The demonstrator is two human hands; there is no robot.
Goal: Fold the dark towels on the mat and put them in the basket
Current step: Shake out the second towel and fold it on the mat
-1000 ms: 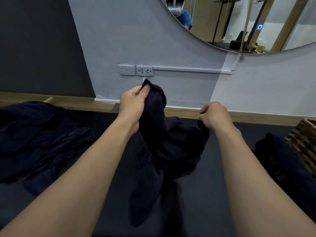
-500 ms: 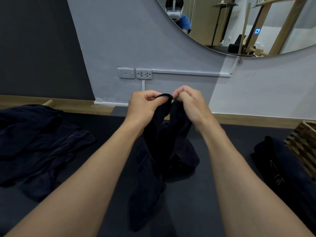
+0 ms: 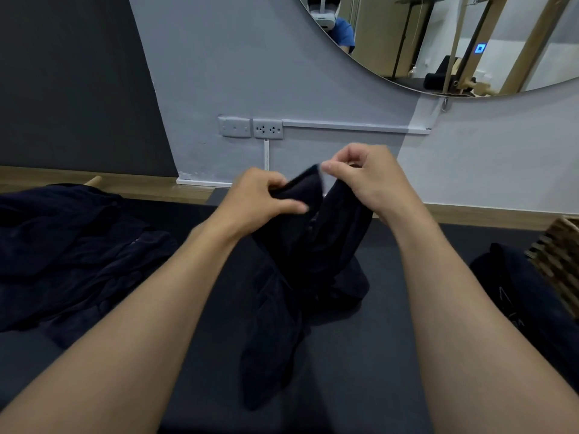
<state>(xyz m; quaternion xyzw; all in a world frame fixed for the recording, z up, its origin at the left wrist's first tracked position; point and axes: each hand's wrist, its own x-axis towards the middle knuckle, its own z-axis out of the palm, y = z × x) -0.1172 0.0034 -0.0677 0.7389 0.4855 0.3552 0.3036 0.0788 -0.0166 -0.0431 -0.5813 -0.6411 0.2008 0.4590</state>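
Both hands are pinching the dark towel (image 3: 300, 270) at its top edge, left hand (image 3: 263, 198) beside right hand (image 3: 369, 177), and should be finding corners before spreading it flat on the mat (image 3: 360, 364).

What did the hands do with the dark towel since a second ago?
The right hand moved up and to the left to meet the left hand, bringing two parts of the dark towel together. Both hands kept their grip and let nothing go. The pile of towels on the left and the basket stayed put.
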